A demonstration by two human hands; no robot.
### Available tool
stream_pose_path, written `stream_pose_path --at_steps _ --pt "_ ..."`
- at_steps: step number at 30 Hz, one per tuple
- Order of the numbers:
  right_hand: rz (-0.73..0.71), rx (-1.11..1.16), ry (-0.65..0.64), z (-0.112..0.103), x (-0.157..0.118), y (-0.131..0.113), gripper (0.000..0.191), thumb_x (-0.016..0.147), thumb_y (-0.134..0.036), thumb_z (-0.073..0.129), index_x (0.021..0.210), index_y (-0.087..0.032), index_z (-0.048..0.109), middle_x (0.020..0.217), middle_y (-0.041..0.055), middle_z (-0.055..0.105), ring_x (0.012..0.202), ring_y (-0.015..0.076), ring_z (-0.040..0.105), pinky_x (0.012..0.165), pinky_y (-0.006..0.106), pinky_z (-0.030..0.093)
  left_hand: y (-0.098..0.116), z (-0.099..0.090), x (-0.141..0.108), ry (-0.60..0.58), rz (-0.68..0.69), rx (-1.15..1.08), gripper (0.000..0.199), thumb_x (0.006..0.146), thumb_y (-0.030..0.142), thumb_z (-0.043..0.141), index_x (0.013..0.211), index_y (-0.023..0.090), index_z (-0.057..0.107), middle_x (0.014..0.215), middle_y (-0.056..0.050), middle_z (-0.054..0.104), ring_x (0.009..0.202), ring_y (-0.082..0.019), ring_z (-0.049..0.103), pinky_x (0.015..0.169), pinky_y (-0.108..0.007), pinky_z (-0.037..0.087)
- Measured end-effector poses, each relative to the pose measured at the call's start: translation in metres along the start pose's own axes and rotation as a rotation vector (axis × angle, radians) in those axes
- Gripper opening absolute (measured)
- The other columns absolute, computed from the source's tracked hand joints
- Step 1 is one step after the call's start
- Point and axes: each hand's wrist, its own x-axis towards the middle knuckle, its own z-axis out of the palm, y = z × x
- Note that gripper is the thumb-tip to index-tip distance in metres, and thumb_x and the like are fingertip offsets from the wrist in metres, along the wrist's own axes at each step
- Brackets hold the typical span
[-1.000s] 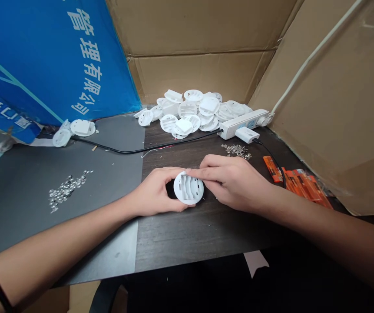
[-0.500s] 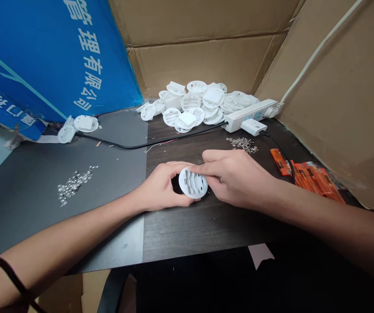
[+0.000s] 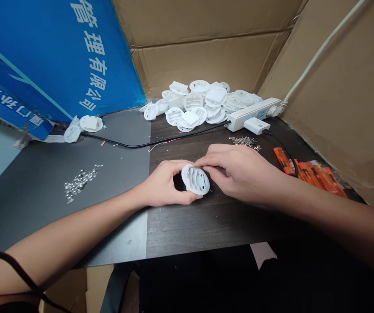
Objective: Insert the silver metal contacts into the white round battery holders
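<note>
The left hand (image 3: 165, 184) keeps its thumb and fingers curved around the rim of a white round part (image 3: 196, 179), gripping it just above the dark tabletop (image 3: 213, 226). The right hand (image 3: 242, 169) has its index finger and thumb drawn close together at the part's upper right edge; they may be pinching something thin, but at this size I cannot tell. A moment ago that index finger lay across the face, near the top of the ribbed channels; now it is off the face and at the rim, and the part leans over more, its side wall showing. I take this to mean that the handling has shifted from the channels to the edge, with the part not yet finished with.

Counting outward: one part is in hand. Two heaps of small metal pieces lie on the table, one to the left (image 3: 80, 183) and one to the right (image 3: 243, 141), too fine to count. Orange packets (image 3: 319, 176) overlap at the right, at least four. One white adapter (image 3: 256, 126) sits in one power strip (image 3: 253, 114). Two more white parts (image 3: 91, 124) lean together at the far left. Farthest back, a pile of white parts (image 3: 191, 102) numbers well over a dozen before one cardboard wall (image 3: 200, 65).
</note>
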Motion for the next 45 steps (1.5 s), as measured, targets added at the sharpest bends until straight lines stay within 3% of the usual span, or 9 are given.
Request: stream_pose_path --at_steps 12,18,25,33,37,45 --pt "0.013 0.019 -0.039 0.002 0.004 0.003 0.032 0.094 -0.015 0.054 0.107 -0.026 0.082 0.095 0.001 0.067 0.079 0.0104 0.058 0.067 0.026 0.034 -0.001 -0.002 0.002 -0.017 0.027 -0.019 0.026 0.075 0.03 0.079 0.092 0.013 0.069 0.092 -0.002 0.068 0.084 -0.013 0.062 0.079 -0.024 0.047" --pt "0.035 -0.011 -0.082 0.001 0.003 0.0 0.037 0.096 -0.017 0.053 0.116 -0.032 0.08 0.098 0.0 0.066 0.083 0.0108 0.06 0.068 0.026 0.033 -0.002 -0.004 0.003 -0.045 0.08 -0.012 0.025 0.079 0.033 0.079 0.091 0.013 0.069 0.095 -0.003 0.07 0.087 -0.014 0.063 0.085 -0.026 0.048" --pt "0.05 -0.029 -0.108 -0.001 0.003 -0.003 0.035 0.094 -0.016 0.049 0.102 -0.03 0.081 0.096 -0.0004 0.065 0.083 0.0111 0.059 0.067 0.027 0.031 -0.006 -0.005 0.004 -0.073 0.115 -0.027 0.027 0.082 0.038 0.077 0.092 0.015 0.07 0.1 -0.005 0.072 0.094 -0.017 0.065 0.092 -0.03 0.049" --pt "0.06 -0.049 -0.15 -0.005 0.004 -0.006 0.035 0.096 -0.022 0.05 0.107 -0.032 0.081 0.094 0.0001 0.064 0.078 0.0104 0.056 0.064 0.027 0.027 -0.006 -0.005 0.006 -0.109 0.183 -0.021 0.029 0.085 0.041 0.074 0.096 0.015 0.069 0.1 -0.005 0.071 0.097 -0.018 0.064 0.093 -0.031 0.048" --pt "0.055 -0.043 -0.166 -0.005 0.004 -0.004 0.038 0.095 -0.019 0.05 0.113 -0.034 0.08 0.097 0.0001 0.065 0.081 0.0104 0.057 0.066 0.028 0.028 -0.007 -0.005 0.006 -0.119 0.162 -0.011 0.031 0.084 0.042 0.074 0.099 0.015 0.07 0.103 -0.006 0.071 0.101 -0.019 0.064 0.098 -0.034 0.047" --pt "0.078 -0.069 -0.211 -0.009 0.004 -0.007 0.033 0.096 -0.02 0.05 0.104 -0.036 0.079 0.095 -0.0017 0.063 0.077 0.01 0.052 0.065 0.027 0.025 -0.008 -0.004 0.004 -0.122 0.084 0.026 0.033 0.081 0.046 0.074 0.096 0.017 0.072 0.112 -0.007 0.071 0.111 -0.024 0.063 0.108 -0.04 0.044"
